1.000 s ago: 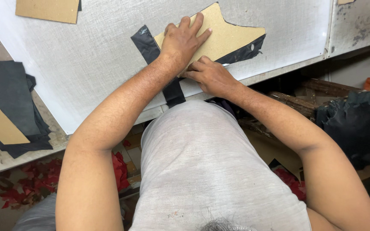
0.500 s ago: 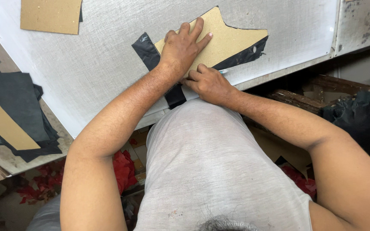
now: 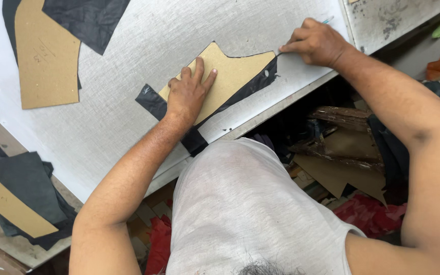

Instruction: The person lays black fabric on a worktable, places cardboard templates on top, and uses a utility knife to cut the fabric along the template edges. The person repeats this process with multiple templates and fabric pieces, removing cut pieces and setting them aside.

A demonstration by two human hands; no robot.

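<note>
A pale, scratched cutting bench (image 3: pixel 128 117) is seen from above, running aslant across the view. Near its front edge a tan cardboard pattern (image 3: pixel 230 71) is laid flat on a piece of black leather (image 3: pixel 151 101), whose dark margin shows along the pattern's lower and right edges. The pattern is pressed down by the left hand (image 3: pixel 188 94), which is spread flat with fingers apart and grips nothing. The right hand (image 3: pixel 317 43) is closed around a slim cutting tool (image 3: pixel 327 20), whose tip is set at the pattern's far right corner. Farther left on the bench, a second cardboard pattern (image 3: pixel 47 56) lies over more black leather (image 3: pixel 85 18). Off the bench's left end, dark leather pieces (image 3: pixel 24 178) are stacked with a tan strip (image 3: pixel 6 203) across them.
</note>
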